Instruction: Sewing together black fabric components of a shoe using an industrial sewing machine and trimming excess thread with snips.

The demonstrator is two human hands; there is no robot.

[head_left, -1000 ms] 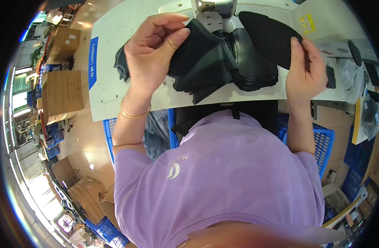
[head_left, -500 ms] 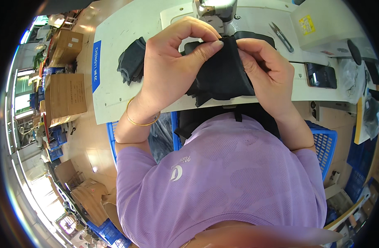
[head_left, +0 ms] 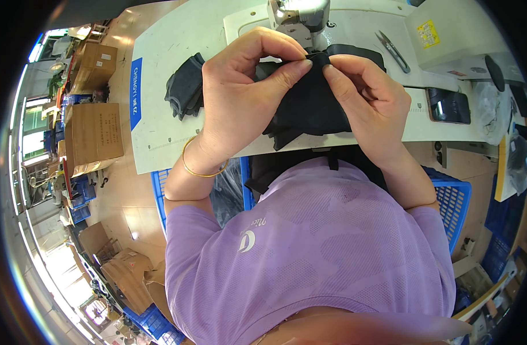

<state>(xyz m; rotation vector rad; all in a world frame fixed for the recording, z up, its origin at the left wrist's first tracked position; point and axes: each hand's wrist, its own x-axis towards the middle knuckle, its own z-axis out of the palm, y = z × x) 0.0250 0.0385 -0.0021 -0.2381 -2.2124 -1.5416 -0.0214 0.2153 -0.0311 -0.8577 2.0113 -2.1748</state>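
Fabric (head_left: 312, 112), black, is sitting near one o'clock in the head view, left hand (head_left: 240, 86) and right hand (head_left: 371, 98) pinching its top edge. Its edges could be slipping out of line if either pinch is loosening; how they are meeting is hard to tell.

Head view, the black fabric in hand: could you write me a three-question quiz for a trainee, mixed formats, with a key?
1. True or false: the left hand and the right hand both pinch the black fabric.
2. On which side of the machine head do the metal snips lie, as the person sees it? A) left B) right C) directly underneath
3. Fill in: the gold bangle is on the person's ____ wrist.

Key: 1 true; 2 B; 3 left.
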